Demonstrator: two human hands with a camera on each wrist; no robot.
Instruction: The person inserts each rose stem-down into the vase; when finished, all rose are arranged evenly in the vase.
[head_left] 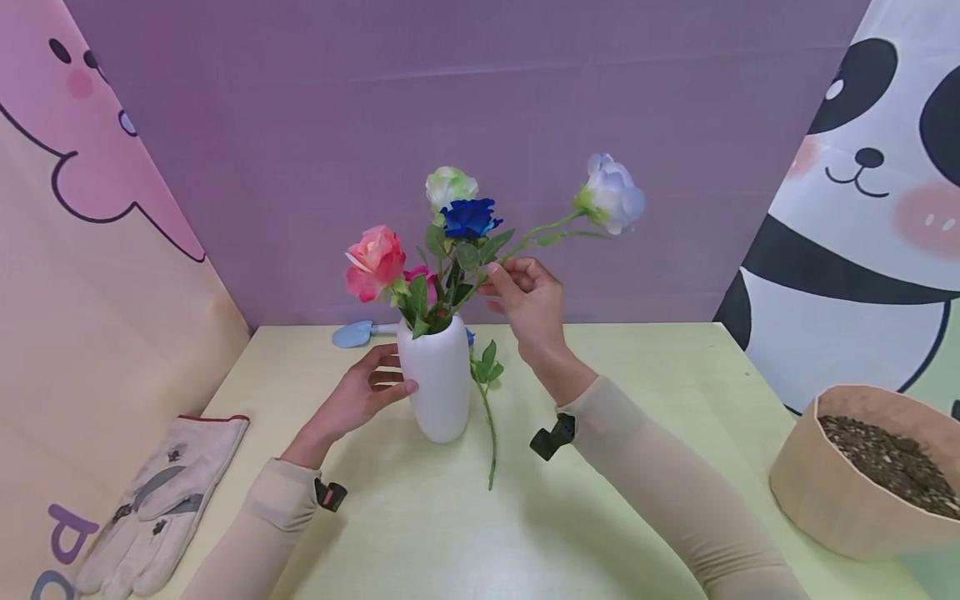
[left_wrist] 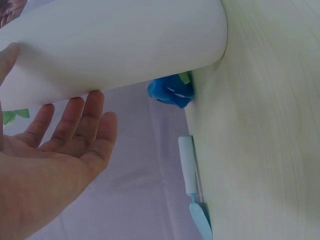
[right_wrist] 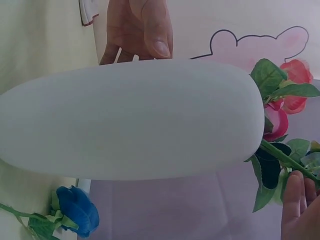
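A white vase (head_left: 435, 387) stands upright on the table, with my left hand (head_left: 372, 390) at its left side, thumb on the near face and fingers round the far side. In the left wrist view, the fingertips (left_wrist: 94, 97) meet the vase wall. My right hand (head_left: 528, 300) pinches the green stem of a pale blue-white flower (head_left: 611, 196); its stem runs down into the vase mouth, while the bloom leans out to the right. Also in the vase are a coral rose (head_left: 377, 258), a dark blue rose (head_left: 470, 218), a white-green flower (head_left: 448, 187) and a magenta bloom (head_left: 422, 283).
Another blue rose (right_wrist: 77, 211) lies on the table behind the vase, its stem pointing toward me. A light blue trowel (head_left: 354, 334) lies at the back left. Work gloves (head_left: 168, 492) rest at the left edge, and a tan pot (head_left: 847, 492) with soil stands at right.
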